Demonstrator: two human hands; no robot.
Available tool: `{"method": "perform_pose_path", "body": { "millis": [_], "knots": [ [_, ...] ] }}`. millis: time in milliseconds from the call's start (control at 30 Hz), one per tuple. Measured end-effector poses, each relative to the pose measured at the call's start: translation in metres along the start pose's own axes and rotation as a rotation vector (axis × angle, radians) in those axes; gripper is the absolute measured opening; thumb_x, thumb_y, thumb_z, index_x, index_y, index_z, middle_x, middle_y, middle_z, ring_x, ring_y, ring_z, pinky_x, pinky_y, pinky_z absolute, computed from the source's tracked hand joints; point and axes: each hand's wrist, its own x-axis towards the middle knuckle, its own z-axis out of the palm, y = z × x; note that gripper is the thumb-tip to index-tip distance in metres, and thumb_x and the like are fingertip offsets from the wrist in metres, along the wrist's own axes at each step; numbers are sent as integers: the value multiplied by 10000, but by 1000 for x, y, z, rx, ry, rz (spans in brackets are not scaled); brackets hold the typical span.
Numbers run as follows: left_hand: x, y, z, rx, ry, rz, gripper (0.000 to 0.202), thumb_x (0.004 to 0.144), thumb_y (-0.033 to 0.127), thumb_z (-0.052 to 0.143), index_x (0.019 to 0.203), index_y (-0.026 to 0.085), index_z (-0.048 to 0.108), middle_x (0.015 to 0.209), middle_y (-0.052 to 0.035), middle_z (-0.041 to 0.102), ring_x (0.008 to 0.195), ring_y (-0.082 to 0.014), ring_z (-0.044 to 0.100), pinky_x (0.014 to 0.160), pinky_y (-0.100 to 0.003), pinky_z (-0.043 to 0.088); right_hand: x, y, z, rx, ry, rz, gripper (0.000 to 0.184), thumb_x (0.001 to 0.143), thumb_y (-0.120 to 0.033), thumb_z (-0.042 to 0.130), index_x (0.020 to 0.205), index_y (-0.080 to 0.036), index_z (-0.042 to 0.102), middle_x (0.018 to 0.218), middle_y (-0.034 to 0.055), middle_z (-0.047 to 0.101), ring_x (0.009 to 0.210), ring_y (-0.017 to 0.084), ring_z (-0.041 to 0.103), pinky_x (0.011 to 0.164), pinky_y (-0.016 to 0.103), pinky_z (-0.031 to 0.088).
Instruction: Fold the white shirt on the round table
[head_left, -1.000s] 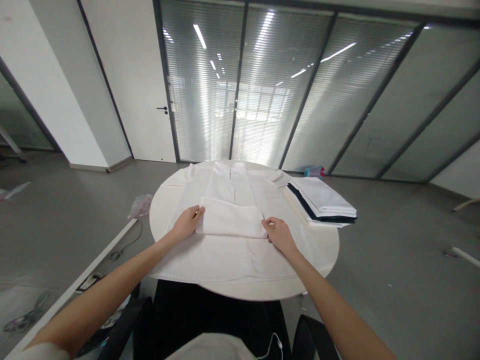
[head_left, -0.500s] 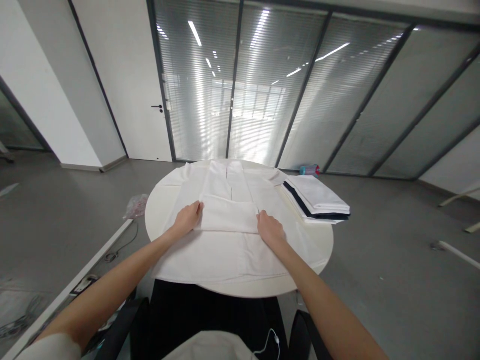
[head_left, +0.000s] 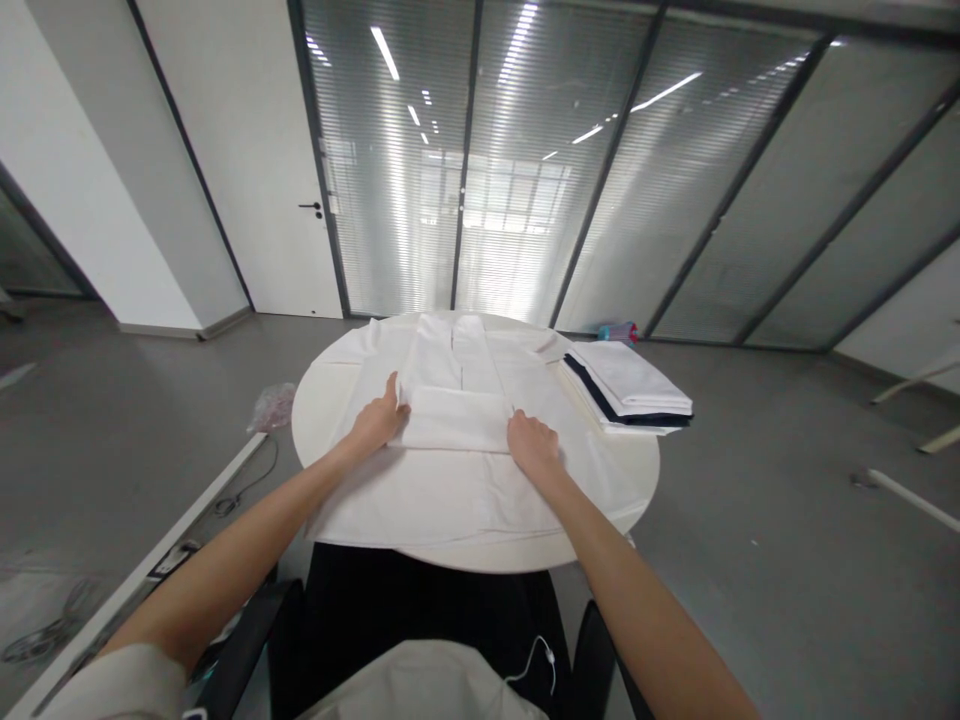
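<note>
The round white table (head_left: 322, 400) at frame centre carries a spread white garment (head_left: 450, 490) and, at its right edge, a stack of folded cloths (head_left: 630, 385). The folded band (head_left: 457, 420) of the garment lies crosswise between both hands. The left hand (head_left: 379, 422) rests at the band's left end, fingers extended and curled over its edge. The right hand (head_left: 534, 443) lies palm down at the band's right end, fingers closed loosely on the fabric. Both forearms extend forward from the lower frame.
</note>
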Motion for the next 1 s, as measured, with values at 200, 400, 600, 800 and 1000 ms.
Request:
{"method": "perform_pose_path", "body": {
  "millis": [200,400,600,800,1000],
  "knots": [
    [-1,-1,-1,-16,8,19,635,995,371,421,1556,187,189,1069,-193,719,929,-324,716,786,-364,490,-1,-1,2,12,30,3,365,1027,-188,305,1181,-90,620,1064,216,710,1025,300,702,833,384,523],
    [-4,-5,2,-138,91,31,573,990,333,431,1535,241,276,967,-122,733,815,-279,711,741,-340,496,-2,-1,0,31,56,-1,379,1045,-233,276,1272,-66,529,1025,225,714,1002,308,709,826,392,519],
    [2,-10,5,-301,164,113,473,976,299,463,1439,214,416,839,-52,715,784,-234,684,718,-288,482,0,1,-7,-2,84,-103,368,1058,-281,251,1218,-118,540,1004,200,718,997,285,708,838,378,503],
    [3,-8,5,-166,139,67,438,953,207,448,1386,236,504,804,-50,706,760,-229,677,708,-283,453,8,5,-4,48,20,-25,368,1055,-294,284,1226,-118,557,1063,201,710,1017,287,698,833,376,503],
    [4,-4,4,-67,118,44,395,970,240,431,1351,270,532,839,-64,707,806,-242,678,712,-295,445,19,0,-1,52,-36,7,374,1041,-279,315,1215,-109,599,1129,207,693,1067,298,678,842,381,501]
  ]
}}
